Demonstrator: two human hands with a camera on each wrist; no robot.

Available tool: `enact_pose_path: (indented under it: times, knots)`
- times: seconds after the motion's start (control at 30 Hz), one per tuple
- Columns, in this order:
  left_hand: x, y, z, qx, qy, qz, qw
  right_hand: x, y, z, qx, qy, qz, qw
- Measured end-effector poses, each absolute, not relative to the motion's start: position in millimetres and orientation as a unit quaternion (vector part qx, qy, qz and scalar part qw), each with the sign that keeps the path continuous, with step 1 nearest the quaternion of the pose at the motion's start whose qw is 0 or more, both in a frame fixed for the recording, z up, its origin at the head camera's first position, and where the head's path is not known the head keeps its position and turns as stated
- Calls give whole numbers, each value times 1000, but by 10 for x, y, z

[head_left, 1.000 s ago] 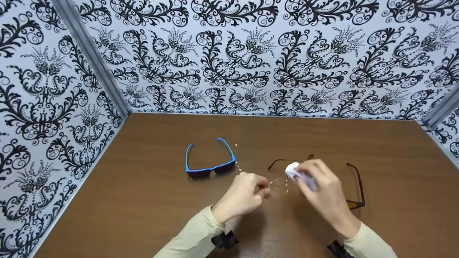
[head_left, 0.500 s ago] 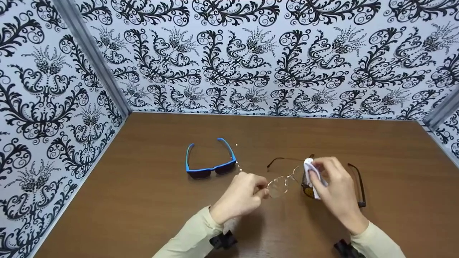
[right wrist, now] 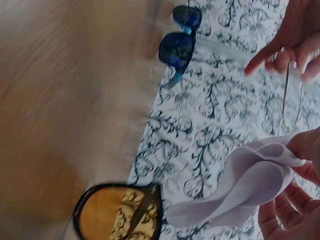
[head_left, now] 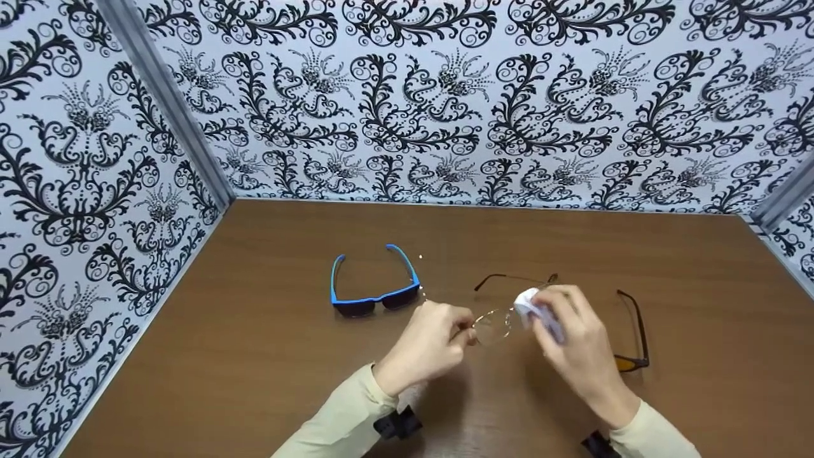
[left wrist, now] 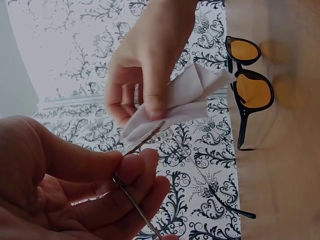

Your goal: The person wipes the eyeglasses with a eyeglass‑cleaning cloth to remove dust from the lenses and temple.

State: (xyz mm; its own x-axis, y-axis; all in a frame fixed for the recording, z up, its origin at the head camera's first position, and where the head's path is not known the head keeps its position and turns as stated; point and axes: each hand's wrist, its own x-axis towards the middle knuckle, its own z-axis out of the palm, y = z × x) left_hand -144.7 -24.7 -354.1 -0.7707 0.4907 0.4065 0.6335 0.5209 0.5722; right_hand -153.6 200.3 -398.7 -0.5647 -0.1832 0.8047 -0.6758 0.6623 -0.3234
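Note:
Thin wire-rimmed eyeglasses [head_left: 491,327] are held above the table, one clear lens showing between the hands. My left hand [head_left: 432,340] pinches them at the side of the frame, near a temple arm. My right hand [head_left: 575,346] grips a pale lilac cloth [head_left: 540,315] between thumb and fingers. In the left wrist view the folded cloth [left wrist: 192,92] is against the far side of the glasses, where it hides the other lens. A thin temple arm with a dark tip [left wrist: 235,210] sticks out beyond the fingers.
Blue-framed sunglasses [head_left: 375,301] lie on the brown table [head_left: 267,369], left of the hands. Black-framed glasses with amber lenses [head_left: 629,364] lie partly hidden behind the right hand. Patterned walls [head_left: 445,95] stand at the back and sides.
Half a second ago the right hand and cloth were farther right, with the second rim uncovered. They have moved back left against the eyeglasses. The left hand has barely shifted.

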Motion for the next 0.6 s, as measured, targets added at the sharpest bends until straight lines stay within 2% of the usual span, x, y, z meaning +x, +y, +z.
enact_pose_path:
  times: [0.17, 0.3, 0.6]
  knots:
    - [-1445, -252, -3537, -330, -870, -356, 91, -1592, 2131, -3941, 211, -837, 329, 383]
    - [-1448, -239, -3542, -337, -870, -347, 97, -1608, 2084, -3853, 207, -840, 323, 383]
    - [-1463, -181, -3600, -343, -855, -337, 195, -1490, 1708, -3725, 315, -824, 281, 378]
